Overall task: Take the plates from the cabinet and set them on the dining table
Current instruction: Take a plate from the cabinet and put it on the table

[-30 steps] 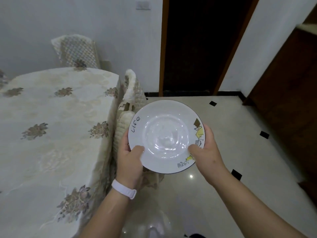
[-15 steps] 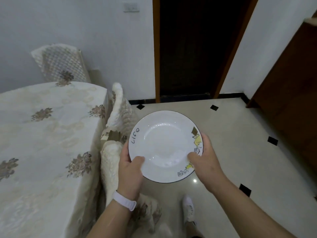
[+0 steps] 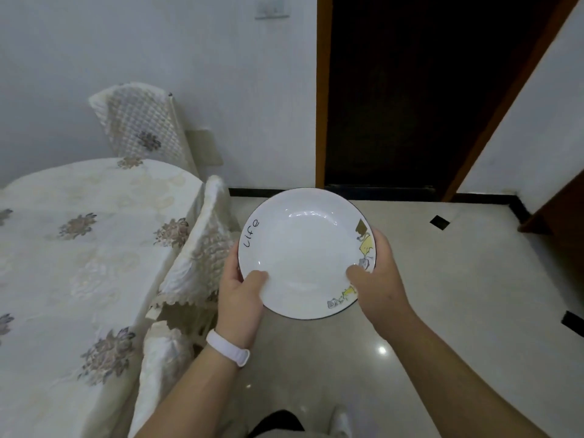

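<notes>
I hold a white deep plate with a dark rim, the word "Life" and small cartoon drawings, level above the floor in the middle of the view. My left hand grips its left edge, thumb on top and fingers underneath. At the plate's right edge my right hand grips the same way. The dining table, under a cream floral cloth, lies to the left of the plate.
Two chairs with quilted cream covers stand by the table: one right beside the plate at the table's edge, one against the back wall. A dark doorway is ahead, dark wood furniture at the right. The tiled floor is glossy.
The view has swung and pulled back from the table, which now sits further left. The plate stays held in both hands, the grip unchanged.
</notes>
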The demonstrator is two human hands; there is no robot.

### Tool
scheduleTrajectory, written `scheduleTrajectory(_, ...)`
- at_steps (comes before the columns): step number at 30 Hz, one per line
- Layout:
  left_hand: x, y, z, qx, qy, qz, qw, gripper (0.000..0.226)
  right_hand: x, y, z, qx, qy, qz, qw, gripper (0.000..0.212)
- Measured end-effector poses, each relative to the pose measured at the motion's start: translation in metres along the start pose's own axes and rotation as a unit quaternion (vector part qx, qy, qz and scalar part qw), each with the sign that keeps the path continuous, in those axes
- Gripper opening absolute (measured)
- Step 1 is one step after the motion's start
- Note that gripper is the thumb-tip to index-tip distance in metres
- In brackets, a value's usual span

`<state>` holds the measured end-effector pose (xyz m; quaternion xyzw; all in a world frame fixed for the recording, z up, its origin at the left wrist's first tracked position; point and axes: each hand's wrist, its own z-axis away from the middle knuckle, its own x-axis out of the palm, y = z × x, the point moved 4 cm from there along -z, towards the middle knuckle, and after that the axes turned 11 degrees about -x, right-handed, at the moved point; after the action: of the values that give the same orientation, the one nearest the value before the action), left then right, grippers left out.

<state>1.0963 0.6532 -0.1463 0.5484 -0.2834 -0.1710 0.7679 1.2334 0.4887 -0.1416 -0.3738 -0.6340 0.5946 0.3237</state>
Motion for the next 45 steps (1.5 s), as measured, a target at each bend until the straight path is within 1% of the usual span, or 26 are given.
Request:
scheduleTrajectory(4, -0.004, 0.011, -0.027, 0.022, 0.036, 0.008, 0.999, 0.062, 0.018, 0.004, -0.039, -0.007, -0.045, -0.01, 0.999, 0.067)
scheduleTrajectory(10, -0.034, 0.013, -0.079, 0.024, 0.091, 0.013, 0.995, 0.064, 0.07, 0.025, -0.101, 0.011, -0.105, -0.012, 0.994, 0.069)
scheduleTrajectory(12, -0.045, 0.013, -0.102, 0.027, 0.096, 0.011, 0.995, 0.064, 0.087, 0.032, -0.121, 0.013, -0.122, -0.002, 0.992, 0.069)
scheduleTrajectory(17, -0.069, 0.026, -0.167, 0.032, 0.106, 0.009, 0.994, 0.066, 0.131, 0.041, -0.175, 0.015, -0.135, 0.032, 0.99, 0.071)
scheduleTrajectory(20, -0.087, 0.041, -0.201, 0.033, 0.112, 0.016, 0.993, 0.068, 0.167, 0.039, -0.207, 0.007, -0.152, 0.038, 0.988, 0.07)
scheduleTrajectory(23, -0.11, 0.064, -0.224, 0.056, 0.136, 0.016, 0.989, 0.066, 0.209, 0.032, -0.235, -0.006, -0.173, 0.043, 0.984, 0.069)
scheduleTrajectory(27, -0.146, 0.088, -0.243, 0.061, 0.147, 0.069, 0.985, 0.064, 0.261, 0.029, -0.252, -0.022, -0.205, 0.018, 0.978, 0.072)
scheduleTrajectory(30, -0.179, 0.106, -0.242, 0.088, 0.208, 0.04, 0.973, 0.064, 0.3, 0.024, -0.255, -0.041, -0.25, 0.019, 0.967, 0.071)
scheduleTrajectory(35, -0.235, 0.104, -0.228, 0.088, 0.305, 0.068, 0.946, 0.064, 0.371, 0.024, -0.254, -0.054, -0.336, 0.023, 0.94, 0.07)
scheduleTrajectory(38, -0.261, 0.099, -0.214, 0.096, 0.361, 0.061, 0.926, 0.064, 0.407, 0.027, -0.246, -0.059, -0.385, 0.034, 0.92, 0.07)
scheduleTrajectory(41, -0.285, 0.088, -0.204, 0.091, 0.411, 0.053, 0.905, 0.063, 0.437, 0.037, -0.24, -0.047, -0.426, 0.041, 0.903, 0.071)
scheduleTrajectory(45, -0.309, 0.073, -0.202, 0.068, 0.466, 0.005, 0.882, 0.061, 0.473, 0.056, -0.243, -0.034, -0.492, 0.057, 0.868, 0.068)
